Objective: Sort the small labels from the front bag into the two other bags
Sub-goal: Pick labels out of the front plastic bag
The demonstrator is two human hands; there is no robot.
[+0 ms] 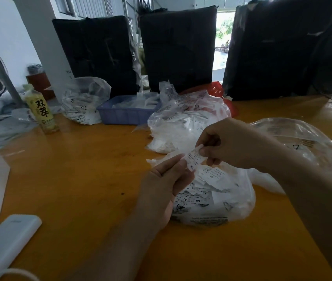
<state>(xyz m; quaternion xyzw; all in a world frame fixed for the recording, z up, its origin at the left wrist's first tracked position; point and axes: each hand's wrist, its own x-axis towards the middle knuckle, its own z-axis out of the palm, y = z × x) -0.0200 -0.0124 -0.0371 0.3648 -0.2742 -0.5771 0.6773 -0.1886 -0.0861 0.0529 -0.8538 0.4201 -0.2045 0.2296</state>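
Above the front bag point(211, 199), left hand point(165, 185) and right hand point(232, 142), fingers point(203, 152) pinching one label point(194, 158)

Two bare forearms and hands of a person fill the lower half of the head view. The left hand point(166, 182) joins a forearm that runs down to the bottom edge, uncovered along all of its visible length, with no sleeve cuff showing. The right hand point(229, 142) joins a broader-looking forearm that runs off at the lower right corner, likewise uncovered. Neither wrist carries a watch, band or bracelet, and no ring shows on any visible finger. The fingernails look short and unpainted. No gloves are worn.
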